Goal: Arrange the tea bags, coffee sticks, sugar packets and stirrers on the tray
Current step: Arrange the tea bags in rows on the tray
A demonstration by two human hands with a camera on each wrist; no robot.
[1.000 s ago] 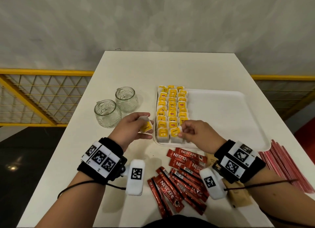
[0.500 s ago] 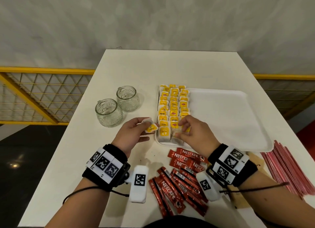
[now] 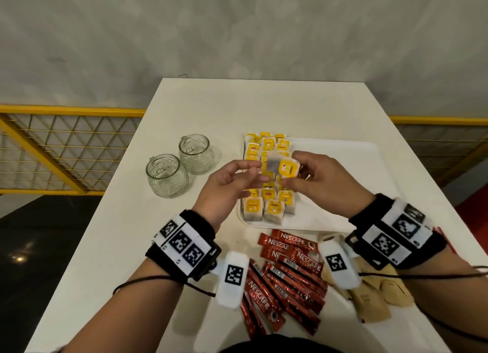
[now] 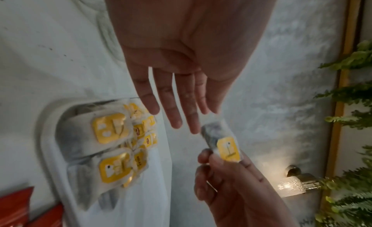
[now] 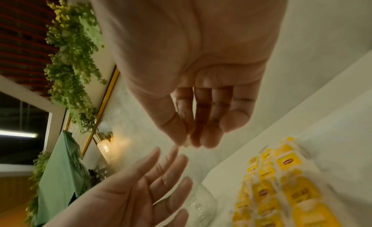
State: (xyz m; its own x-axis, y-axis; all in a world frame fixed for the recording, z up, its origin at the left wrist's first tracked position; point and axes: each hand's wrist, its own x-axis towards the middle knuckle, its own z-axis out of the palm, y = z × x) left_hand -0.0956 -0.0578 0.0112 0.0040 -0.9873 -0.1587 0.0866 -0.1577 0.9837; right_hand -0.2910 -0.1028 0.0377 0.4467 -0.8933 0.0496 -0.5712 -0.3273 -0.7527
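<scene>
left hand (image 3: 227,186): fingers straight, relaxed | right hand (image 3: 324,183): fingertips pinched (both raised)

"NESCAFE CLASSIC" on red coffee sticks (image 3: 286,269), tea bag tags unreadable

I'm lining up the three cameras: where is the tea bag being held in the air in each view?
Head: held tea bag at centre, above the tray, pinched by the right hand.
Left wrist: lower right of centre, at the right hand's fingertips.
Right wrist: hidden behind the fingertips.
Shared landmark: the yellow-tagged tea bag rows.
</scene>
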